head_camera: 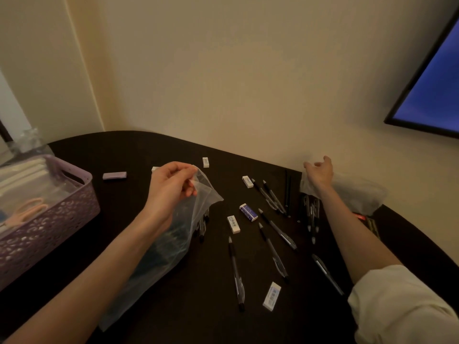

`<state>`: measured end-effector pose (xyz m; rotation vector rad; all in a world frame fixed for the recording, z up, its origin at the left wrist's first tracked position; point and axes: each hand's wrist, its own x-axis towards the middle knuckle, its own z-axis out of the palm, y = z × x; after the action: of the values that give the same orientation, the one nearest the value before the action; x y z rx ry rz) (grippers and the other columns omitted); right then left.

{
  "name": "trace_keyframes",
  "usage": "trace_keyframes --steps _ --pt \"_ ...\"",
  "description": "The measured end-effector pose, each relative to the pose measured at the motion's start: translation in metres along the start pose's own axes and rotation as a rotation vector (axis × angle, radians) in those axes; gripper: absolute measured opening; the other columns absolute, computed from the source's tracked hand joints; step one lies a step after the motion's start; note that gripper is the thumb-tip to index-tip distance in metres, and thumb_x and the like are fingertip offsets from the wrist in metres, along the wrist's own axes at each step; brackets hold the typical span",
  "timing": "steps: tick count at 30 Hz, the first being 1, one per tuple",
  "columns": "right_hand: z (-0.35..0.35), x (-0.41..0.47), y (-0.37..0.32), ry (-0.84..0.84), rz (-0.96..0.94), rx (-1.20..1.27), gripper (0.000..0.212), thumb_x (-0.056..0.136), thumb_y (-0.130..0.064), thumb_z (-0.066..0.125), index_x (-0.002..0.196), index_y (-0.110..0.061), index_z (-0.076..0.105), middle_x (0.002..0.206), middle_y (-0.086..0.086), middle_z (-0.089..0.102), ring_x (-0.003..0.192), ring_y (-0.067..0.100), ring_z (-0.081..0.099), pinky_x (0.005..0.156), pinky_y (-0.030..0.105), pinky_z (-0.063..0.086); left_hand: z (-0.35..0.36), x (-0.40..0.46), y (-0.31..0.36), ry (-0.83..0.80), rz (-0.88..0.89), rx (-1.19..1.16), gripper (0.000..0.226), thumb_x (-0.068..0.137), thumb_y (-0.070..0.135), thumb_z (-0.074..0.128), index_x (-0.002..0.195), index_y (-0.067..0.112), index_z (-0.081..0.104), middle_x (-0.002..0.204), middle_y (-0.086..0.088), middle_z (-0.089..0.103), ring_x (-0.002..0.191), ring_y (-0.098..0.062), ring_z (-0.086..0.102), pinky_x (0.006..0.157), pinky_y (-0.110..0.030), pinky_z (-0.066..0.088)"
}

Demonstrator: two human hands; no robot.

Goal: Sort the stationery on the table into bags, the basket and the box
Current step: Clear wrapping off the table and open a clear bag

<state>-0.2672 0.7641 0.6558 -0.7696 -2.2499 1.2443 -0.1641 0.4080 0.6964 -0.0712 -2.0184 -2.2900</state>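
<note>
My left hand [171, 184] pinches the top edge of a clear plastic bag [173, 239] that hangs down over the dark table [139, 155]; something dark shows inside the bag. My right hand [319, 171] reaches to the far right and grips the edge of another clear bag [357, 192] lying by the wall. Several black pens [275, 227] lie scattered between my arms. White erasers [233, 224] lie among them, one with a blue sleeve [248, 212]. A purple eraser [114, 175] lies farther left.
A purple perforated basket [49, 214] stands at the left edge, holding scissors and white items. A screen [432, 95] hangs on the wall at upper right. A small red and dark object [365, 219] lies behind my right forearm. The wall runs close behind the table.
</note>
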Motion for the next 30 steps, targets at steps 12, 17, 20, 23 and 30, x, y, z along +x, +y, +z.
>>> trace_keyframes --steps 12,17,20,23,30 --pt "0.02 -0.042 0.007 -0.315 -0.202 -0.905 0.035 0.093 -0.037 0.06 0.076 -0.007 0.056 0.094 0.009 0.061 0.093 0.024 0.059 0.069 0.033 0.049 0.006 -0.007 0.0 -0.003 -0.01 0.014 0.015 0.095 0.008 0.055 0.103 -0.001 0.064 0.067 -0.004 0.057 0.05 -0.006 0.051 0.054 -0.017 0.049" --pt "0.03 -0.051 0.011 -0.263 -0.132 -0.996 0.054 0.094 -0.046 0.053 0.128 -0.004 0.053 0.132 0.013 0.05 0.127 0.03 0.044 0.094 0.04 0.046 0.006 -0.007 0.002 0.001 -0.01 0.015 0.016 0.095 0.009 0.055 0.105 -0.001 0.064 0.068 -0.004 0.057 0.051 -0.006 0.052 0.056 -0.019 0.05" --pt "0.033 -0.053 0.01 -0.242 -0.067 -1.034 0.058 0.093 -0.045 0.053 0.132 -0.002 0.047 0.137 0.019 0.043 0.129 0.033 0.039 0.097 0.04 0.042 0.005 -0.008 0.003 -0.004 -0.009 0.009 0.014 0.095 0.009 0.056 0.103 0.001 0.065 0.068 -0.004 0.057 0.051 -0.007 0.052 0.056 -0.019 0.05" --pt "0.033 -0.059 0.006 -0.24 -0.072 -1.002 0.042 0.094 -0.026 0.055 0.127 -0.001 0.049 0.132 0.019 0.048 0.123 0.033 0.046 0.095 0.04 0.047 0.004 -0.007 0.003 -0.004 -0.011 0.006 0.014 0.095 0.009 0.056 0.103 0.002 0.064 0.068 -0.004 0.057 0.051 -0.007 0.051 0.055 -0.018 0.049" --pt "0.029 -0.062 0.003 -0.384 -0.085 -0.905 0.009 0.091 -0.013 0.057 0.094 -0.006 0.061 0.089 0.009 0.06 0.092 0.028 0.064 0.071 0.036 0.051 0.002 -0.008 0.003 -0.002 -0.007 0.01 0.014 0.095 0.008 0.056 0.102 0.001 0.065 0.068 -0.004 0.057 0.051 -0.006 0.051 0.056 -0.019 0.049"
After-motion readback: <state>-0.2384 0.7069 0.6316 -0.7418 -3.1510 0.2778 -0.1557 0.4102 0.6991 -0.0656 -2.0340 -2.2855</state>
